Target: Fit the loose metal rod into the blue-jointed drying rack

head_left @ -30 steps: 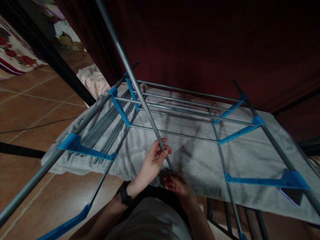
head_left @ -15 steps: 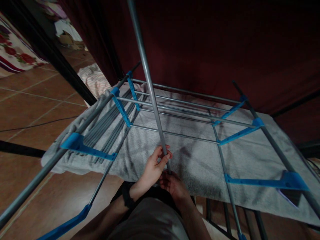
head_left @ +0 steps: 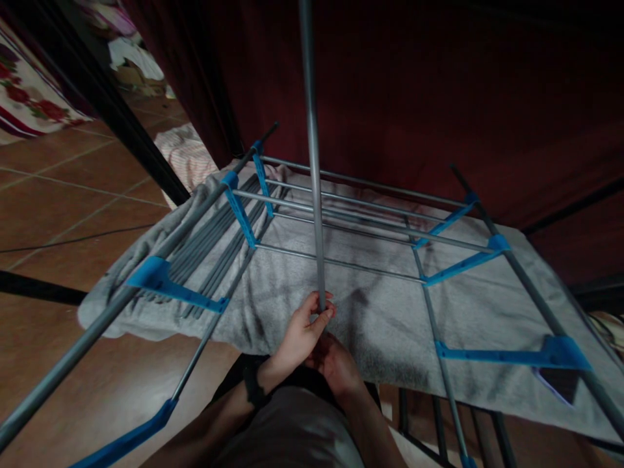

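A long grey metal tube stands nearly upright in front of me, its top beyond the upper edge of the view. My left hand, with a dark band on the wrist, is closed around its lower part, thumb in front. Just below, the curled fingers of my right hand are at the tube's bottom end, which is largely hidden by the hands. Around them stands a partly assembled drying rack of grey tubes with blue plastic brackets, joined by several thin cross rods.
The rack stands over a bed-like surface with a grey blanket. Several loose grey rods lie at its left. A phone lies near the right bracket. Dark red curtain hangs behind; a cable crosses the tiled floor.
The tube's upper part has swung to the right, so it stands closer to upright. Both hands have stayed at its lower end, with the left slightly lower in view.
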A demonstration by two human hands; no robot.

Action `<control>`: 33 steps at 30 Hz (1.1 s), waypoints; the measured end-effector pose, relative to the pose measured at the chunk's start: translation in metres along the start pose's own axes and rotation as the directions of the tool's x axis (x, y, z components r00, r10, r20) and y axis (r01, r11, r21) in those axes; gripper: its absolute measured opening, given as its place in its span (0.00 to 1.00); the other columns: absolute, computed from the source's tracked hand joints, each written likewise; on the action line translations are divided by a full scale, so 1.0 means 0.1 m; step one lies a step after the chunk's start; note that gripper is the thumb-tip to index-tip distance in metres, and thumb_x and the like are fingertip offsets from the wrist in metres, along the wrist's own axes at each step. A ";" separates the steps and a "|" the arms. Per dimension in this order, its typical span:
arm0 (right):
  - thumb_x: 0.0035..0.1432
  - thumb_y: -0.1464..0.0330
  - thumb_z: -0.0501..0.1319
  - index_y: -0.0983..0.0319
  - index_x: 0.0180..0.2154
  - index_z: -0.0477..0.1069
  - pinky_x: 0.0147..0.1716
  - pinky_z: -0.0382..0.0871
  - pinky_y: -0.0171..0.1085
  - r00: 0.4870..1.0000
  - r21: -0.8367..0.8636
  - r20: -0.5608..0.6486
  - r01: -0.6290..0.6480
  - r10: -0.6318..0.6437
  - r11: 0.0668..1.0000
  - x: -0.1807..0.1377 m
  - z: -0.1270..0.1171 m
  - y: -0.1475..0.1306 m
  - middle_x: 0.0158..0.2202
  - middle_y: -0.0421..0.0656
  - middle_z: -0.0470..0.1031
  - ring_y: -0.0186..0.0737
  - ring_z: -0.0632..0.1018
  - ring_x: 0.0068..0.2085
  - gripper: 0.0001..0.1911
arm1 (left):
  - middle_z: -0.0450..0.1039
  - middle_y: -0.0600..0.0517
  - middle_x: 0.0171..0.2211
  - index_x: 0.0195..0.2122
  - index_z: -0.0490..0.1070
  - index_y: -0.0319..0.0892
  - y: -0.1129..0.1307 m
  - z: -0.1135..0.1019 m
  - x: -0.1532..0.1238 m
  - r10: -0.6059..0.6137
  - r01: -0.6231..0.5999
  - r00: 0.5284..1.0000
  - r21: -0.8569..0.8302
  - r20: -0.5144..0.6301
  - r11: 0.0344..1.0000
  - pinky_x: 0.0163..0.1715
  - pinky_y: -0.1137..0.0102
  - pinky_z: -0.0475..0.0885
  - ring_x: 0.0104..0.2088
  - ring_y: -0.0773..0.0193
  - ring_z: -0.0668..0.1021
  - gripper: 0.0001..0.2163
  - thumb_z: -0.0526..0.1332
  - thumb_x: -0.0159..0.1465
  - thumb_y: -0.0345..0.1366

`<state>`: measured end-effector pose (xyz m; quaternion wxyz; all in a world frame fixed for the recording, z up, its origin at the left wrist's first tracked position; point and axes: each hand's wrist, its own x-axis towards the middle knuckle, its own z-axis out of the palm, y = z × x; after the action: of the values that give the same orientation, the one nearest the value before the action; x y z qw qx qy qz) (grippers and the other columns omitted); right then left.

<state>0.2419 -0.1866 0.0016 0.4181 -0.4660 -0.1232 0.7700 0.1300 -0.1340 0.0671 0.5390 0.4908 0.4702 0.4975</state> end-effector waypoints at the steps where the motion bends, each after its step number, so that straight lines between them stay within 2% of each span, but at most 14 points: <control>1: 0.44 0.48 0.77 0.56 0.36 0.78 0.35 0.74 0.40 1.000 -0.005 0.008 0.003 -0.003 1.000 0.00 0.02 0.00 0.34 0.43 0.83 0.43 0.81 0.35 0.24 | 0.79 0.51 0.37 0.48 0.74 0.46 -0.03 0.00 -0.01 -0.010 0.010 1.000 -0.010 0.005 1.000 0.47 0.65 0.75 0.41 0.59 0.82 0.10 0.66 0.68 0.42; 5: 0.46 0.49 0.75 0.56 0.39 0.79 0.35 0.73 0.41 0.999 -0.032 0.034 0.005 -0.003 0.999 0.01 0.06 0.02 0.35 0.43 0.83 0.44 0.80 0.35 0.23 | 0.78 0.51 0.37 0.51 0.72 0.45 -0.13 0.00 -0.05 -0.027 0.028 0.999 -0.033 0.042 0.999 0.49 0.64 0.75 0.42 0.59 0.81 0.13 0.64 0.70 0.45; 9: 0.44 0.51 0.77 0.55 0.38 0.79 0.36 0.73 0.42 0.999 -0.056 0.032 0.016 -0.014 0.998 0.01 0.05 0.04 0.32 0.41 0.82 0.44 0.80 0.35 0.22 | 0.78 0.50 0.40 0.58 0.71 0.45 -0.17 -0.03 -0.07 -0.018 0.020 0.997 -0.032 0.071 0.999 0.51 0.64 0.75 0.42 0.60 0.82 0.16 0.61 0.72 0.45; 13: 0.43 0.52 0.77 0.56 0.39 0.79 0.38 0.74 0.43 0.999 -0.076 0.019 0.049 -0.048 0.996 0.00 0.03 0.02 0.32 0.40 0.83 0.44 0.82 0.35 0.24 | 0.78 0.51 0.38 0.60 0.71 0.45 -0.18 -0.09 -0.04 -0.007 0.008 0.998 -0.004 0.060 1.000 0.49 0.65 0.75 0.42 0.60 0.81 0.18 0.60 0.72 0.45; 17: 0.44 0.53 0.77 0.58 0.42 0.81 0.37 0.74 0.40 0.996 -0.081 -0.019 0.084 -0.086 0.993 -0.02 -0.02 -0.05 0.36 0.44 0.85 0.42 0.83 0.36 0.25 | 0.78 0.51 0.36 0.56 0.74 0.43 -0.20 -0.19 0.03 0.031 -0.031 1.000 0.050 0.005 0.998 0.48 0.65 0.75 0.40 0.60 0.80 0.16 0.61 0.72 0.44; 22: 0.39 0.53 0.79 0.58 0.37 0.81 0.37 0.75 0.40 0.987 -0.084 -0.115 0.099 -0.109 0.991 -0.03 -0.07 -0.18 0.37 0.46 0.86 0.41 0.82 0.34 0.25 | 0.79 0.49 0.36 0.44 0.78 0.42 -0.30 -0.35 0.14 0.037 -0.031 0.994 0.064 -0.103 0.997 0.47 0.64 0.75 0.40 0.59 0.80 0.11 0.64 0.68 0.43; 27: 0.33 0.52 0.81 0.59 0.35 0.81 0.37 0.76 0.41 0.977 -0.071 -0.178 0.107 -0.118 0.992 -0.02 -0.14 -0.27 0.35 0.47 0.86 0.42 0.83 0.34 0.27 | 0.80 0.50 0.34 0.42 0.79 0.43 -0.32 -0.46 0.20 0.019 -0.007 0.984 0.067 -0.178 0.998 0.44 0.65 0.75 0.38 0.58 0.81 0.10 0.66 0.64 0.42; 33: 0.35 0.54 0.82 0.59 0.35 0.82 0.38 0.77 0.40 0.961 -0.061 -0.214 0.167 -0.176 0.984 -0.01 -0.26 -0.33 0.37 0.47 0.87 0.41 0.83 0.34 0.26 | 0.79 0.51 0.33 0.45 0.79 0.43 -0.18 -0.45 0.23 0.053 -0.040 0.979 0.069 -0.199 0.997 0.43 0.66 0.76 0.37 0.60 0.81 0.11 0.65 0.64 0.41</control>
<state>0.2803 -0.1718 0.0073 0.4840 -0.5441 -0.1329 0.6723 0.0879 -0.1091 0.0455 0.4611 0.4660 0.5264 0.5414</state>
